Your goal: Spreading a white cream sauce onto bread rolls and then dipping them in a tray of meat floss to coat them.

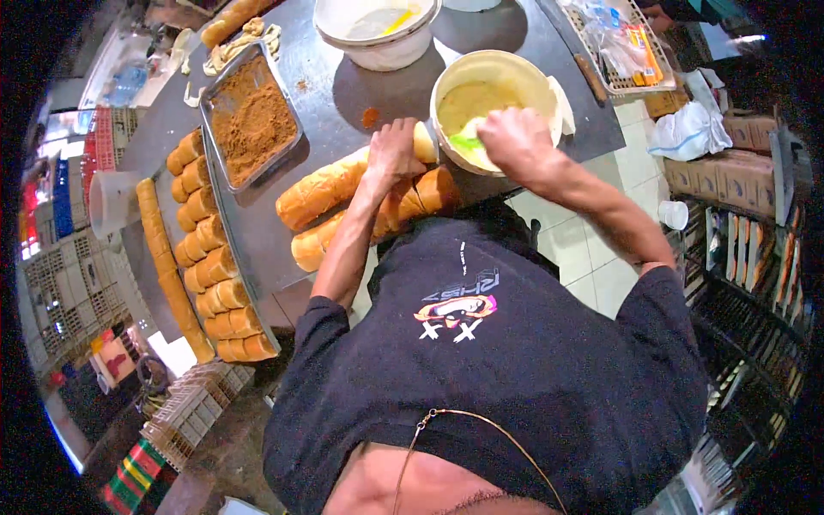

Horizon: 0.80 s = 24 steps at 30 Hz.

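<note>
The left hand (393, 154) grips the long bread loaf (343, 182), which runs along the table's near edge, while the right hand (513, 137), closed on a green spatula (468, 142), dips into the cream bucket (496, 90) just beside the loaf's end.

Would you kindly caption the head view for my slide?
Left hand steadies a long bread loaf while right hand dips into a cream-filled tub.
</note>
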### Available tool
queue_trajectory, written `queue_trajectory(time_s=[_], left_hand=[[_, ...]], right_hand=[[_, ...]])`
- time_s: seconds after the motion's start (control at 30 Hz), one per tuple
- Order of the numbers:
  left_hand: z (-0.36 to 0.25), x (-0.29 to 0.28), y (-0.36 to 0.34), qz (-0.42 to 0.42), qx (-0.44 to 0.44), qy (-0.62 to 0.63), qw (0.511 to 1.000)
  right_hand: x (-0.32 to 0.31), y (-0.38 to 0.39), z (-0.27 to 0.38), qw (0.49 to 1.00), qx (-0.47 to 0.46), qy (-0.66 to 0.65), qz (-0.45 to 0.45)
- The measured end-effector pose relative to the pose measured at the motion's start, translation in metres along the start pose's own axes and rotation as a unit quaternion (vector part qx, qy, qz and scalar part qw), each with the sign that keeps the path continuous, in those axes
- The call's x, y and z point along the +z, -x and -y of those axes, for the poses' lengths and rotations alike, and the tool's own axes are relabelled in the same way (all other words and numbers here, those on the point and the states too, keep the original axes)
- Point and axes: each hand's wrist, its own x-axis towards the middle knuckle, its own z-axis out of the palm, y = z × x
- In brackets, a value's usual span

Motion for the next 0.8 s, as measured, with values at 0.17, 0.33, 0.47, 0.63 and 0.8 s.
queue_trajectory(time_s=[0.17,0.33,0.47,0.63,0.8], left_hand=[[0.033,-0.003,-0.004,-0.123,-0.086,0.516,0.843],[0.056,-0.016,0.024,-0.162,-0.101,0.792,0.58],[0.01,-0.091,0.051,-0.226,-0.041,0.69,0.686],[-0.021,-0.137,0.055,-0.279,0.046,0.452,0.846],[-0.05,-0.146,0.063,-0.301,0.06,0.357,0.882]], right_hand=[[-0.018,0.024,-0.019,0.978,-0.028,-0.201,0.049],[0.005,0.05,-0.075,0.822,0.121,-0.556,0.024],[0.005,0.067,-0.05,0.727,0.153,-0.669,-0.023],[0.004,0.06,-0.017,0.741,0.142,-0.643,-0.132],[-0.016,0.049,0.02,0.783,-0.016,-0.535,-0.319]])
